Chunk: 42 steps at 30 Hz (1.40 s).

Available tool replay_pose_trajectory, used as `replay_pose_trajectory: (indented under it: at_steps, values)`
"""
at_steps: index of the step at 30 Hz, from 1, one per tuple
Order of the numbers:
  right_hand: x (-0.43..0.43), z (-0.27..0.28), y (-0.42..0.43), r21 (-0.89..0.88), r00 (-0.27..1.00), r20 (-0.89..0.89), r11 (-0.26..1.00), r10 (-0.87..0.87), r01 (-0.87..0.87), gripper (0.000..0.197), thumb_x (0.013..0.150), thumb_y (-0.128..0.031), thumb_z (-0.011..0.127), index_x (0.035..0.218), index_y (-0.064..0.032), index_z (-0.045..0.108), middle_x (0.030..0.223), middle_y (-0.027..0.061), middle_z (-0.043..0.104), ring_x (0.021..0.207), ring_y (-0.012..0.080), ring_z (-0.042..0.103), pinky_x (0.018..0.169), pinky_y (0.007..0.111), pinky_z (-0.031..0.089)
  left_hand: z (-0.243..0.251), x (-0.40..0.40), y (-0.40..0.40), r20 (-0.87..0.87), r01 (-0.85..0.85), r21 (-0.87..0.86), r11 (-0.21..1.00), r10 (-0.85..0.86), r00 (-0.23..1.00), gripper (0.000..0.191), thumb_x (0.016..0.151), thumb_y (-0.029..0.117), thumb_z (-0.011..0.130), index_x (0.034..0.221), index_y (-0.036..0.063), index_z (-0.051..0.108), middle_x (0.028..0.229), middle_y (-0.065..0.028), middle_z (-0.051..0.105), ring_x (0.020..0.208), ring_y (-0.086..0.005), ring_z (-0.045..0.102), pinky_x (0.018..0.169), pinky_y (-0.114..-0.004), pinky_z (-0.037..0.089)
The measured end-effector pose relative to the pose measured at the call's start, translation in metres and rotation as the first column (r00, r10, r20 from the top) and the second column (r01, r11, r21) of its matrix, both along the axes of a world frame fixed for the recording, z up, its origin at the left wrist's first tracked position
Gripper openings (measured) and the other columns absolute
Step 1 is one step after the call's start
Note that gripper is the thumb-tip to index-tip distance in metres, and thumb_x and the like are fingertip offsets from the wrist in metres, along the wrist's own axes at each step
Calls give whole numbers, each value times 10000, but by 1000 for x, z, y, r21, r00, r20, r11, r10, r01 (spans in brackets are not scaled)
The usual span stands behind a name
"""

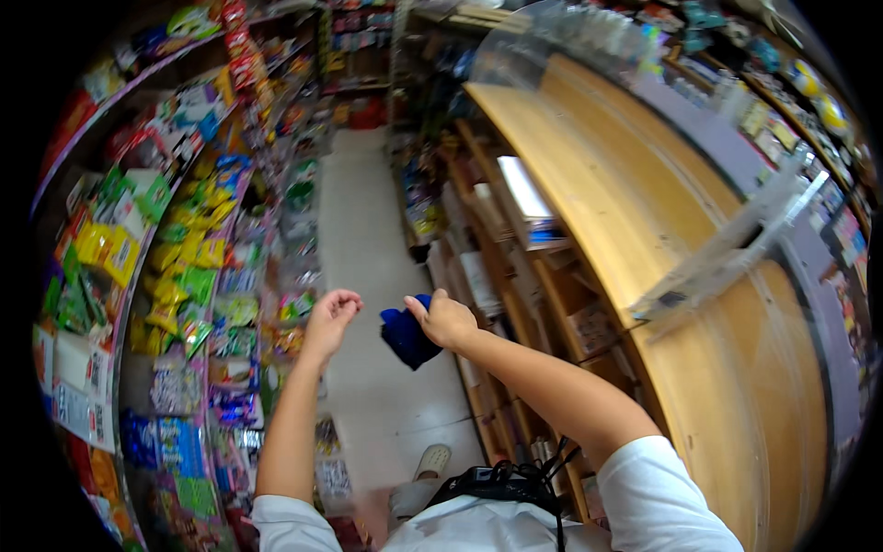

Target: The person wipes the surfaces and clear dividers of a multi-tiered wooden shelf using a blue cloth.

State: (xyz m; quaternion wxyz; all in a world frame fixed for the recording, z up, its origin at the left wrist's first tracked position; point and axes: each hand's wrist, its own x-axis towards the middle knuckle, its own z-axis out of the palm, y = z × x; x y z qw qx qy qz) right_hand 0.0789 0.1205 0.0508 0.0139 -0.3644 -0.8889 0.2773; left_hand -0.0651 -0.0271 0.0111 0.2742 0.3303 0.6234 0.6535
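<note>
A folded dark blue cloth point(407, 338) hangs from my right hand point(447, 319), pinched between thumb and fingers above the aisle floor. To its left, apart from the cloth, my left hand point(334, 319) is raised with its fingers curled in toward the thumb; nothing shows in it. On my right runs a light wooden shelf top point(621, 214) with a clear plastic divider point(731, 241) standing across it. Below its edge, papers and a stack of books point(534, 207) fill wooden compartments.
Shelves of bright snack packets point(165, 297) line the left side, with red packets point(245, 62) hanging in a strip. A narrow pale tiled floor point(359, 207) runs ahead between the shelves. Crowded goods point(766, 131) stand beyond the wooden top. A black bag point(483, 483) sits at my waist.
</note>
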Motion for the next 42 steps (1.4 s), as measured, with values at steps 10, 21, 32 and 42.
replay_pose_trajectory:
  at_steps: [10, 21, 32, 42]
  values:
    - [-27, -113, -13, -100, 947, -168, 951, 273, -291, 695, 650, -573, 630, 916, 54, 493, 818, 280, 578, 799, 383, 583, 695, 413, 464, -101, 28, -25, -614, -268, -223, 937, 78, 786, 421, 650, 33, 638, 1048, 17, 503, 975, -115, 539, 1025, -282, 442, 861, -359, 369]
    - [-13, -142, 24, -436, 962, -270, 895, -37, -88, 417, 687, -344, 708, 787, 17, 525, 734, 180, 574, 658, 247, 577, 583, 349, 456, -121, 23, -7, -325, 23, -353, 935, -146, 934, 217, 730, 96, 624, 739, 53, 411, 627, -38, 415, 611, -122, 396, 573, -263, 366]
    - [-18, -114, 31, -297, 904, -420, 928, 83, -223, 250, 740, -219, 644, 740, -30, 479, 673, 163, 540, 631, 321, 524, 592, 389, 404, -133, -12, -33, -134, -5, -502, 865, -72, 988, 201, 711, 140, 675, 677, 48, 500, 652, -1, 518, 633, -90, 454, 598, -244, 387]
    - [-9, -140, 30, -216, 852, -444, 890, 277, -402, 216, 628, 67, 591, 752, -45, 454, 786, 157, 502, 786, 350, 509, 683, 372, 412, -92, -5, -36, 18, -322, -215, 922, 333, 943, 213, 698, -18, 615, 616, 64, 437, 593, 38, 445, 512, -15, 381, 453, -172, 301]
